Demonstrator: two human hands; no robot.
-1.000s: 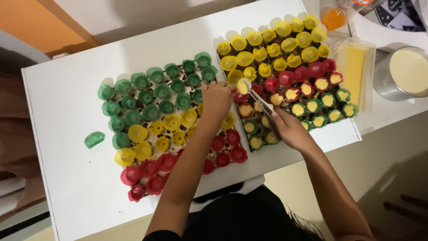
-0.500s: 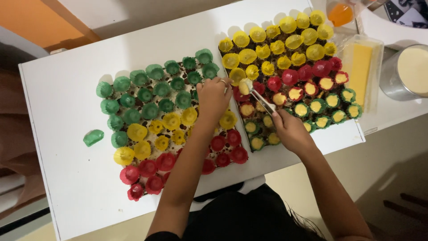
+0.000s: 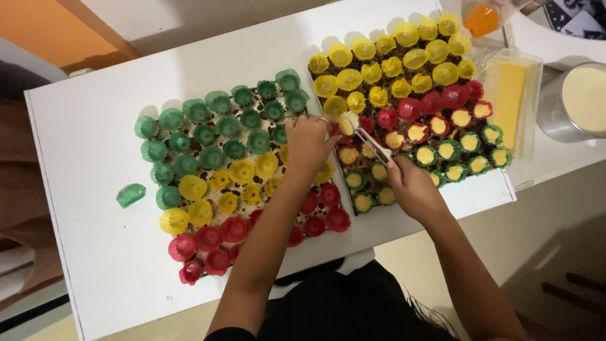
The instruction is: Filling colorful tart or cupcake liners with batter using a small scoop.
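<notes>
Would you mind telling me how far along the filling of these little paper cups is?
Done: about a dozen green and red cups in the right batch's near rows show pale filling. In hand: the right hand holds a spoon of filling by the left hand. Left: the yellow cups behind, and the whole left batch, look unfilled.

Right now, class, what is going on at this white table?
A person leans over a white table covered with two batches of small paper cups in green, yellow and red. The right hand holds a metal spoon with pale cream at its tip, over the right batch. The left hand rests at the edge of the left batch. Some right-batch cups already hold cream. One green cup lies apart on the left. A metal bowl of cream stands at the far right.
</notes>
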